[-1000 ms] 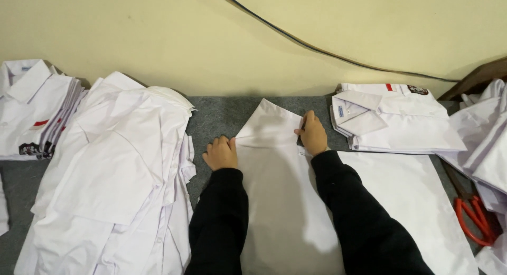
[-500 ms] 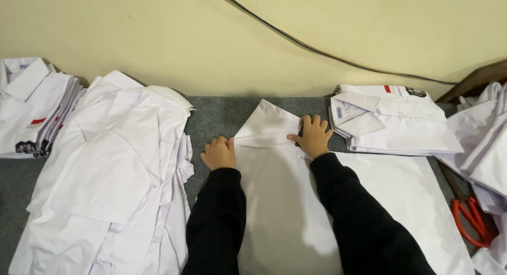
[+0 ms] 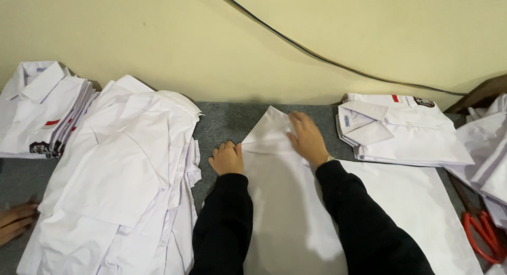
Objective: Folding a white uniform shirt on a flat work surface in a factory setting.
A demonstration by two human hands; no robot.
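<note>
Both hands press a white shirt (image 3: 285, 201) on the grey table (image 3: 222, 122), its long axis running toward the wall (collar end farthest away). Left hand (image 3: 227, 159) is curled at the fold's edge, right hand (image 3: 306, 138) lies flat, fingers spread; the cloth looks smooth, plain.

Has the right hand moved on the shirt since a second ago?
Yes. The right hand has slid left, away from the folded stack it was almost touching, and now lies flat on the shirt near its top fold.

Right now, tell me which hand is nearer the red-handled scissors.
Right. The right hand lies flat on the white shirt, towards the scissors at the table's right edge; the left hand presses the shirt's left edge, farther away.
</note>
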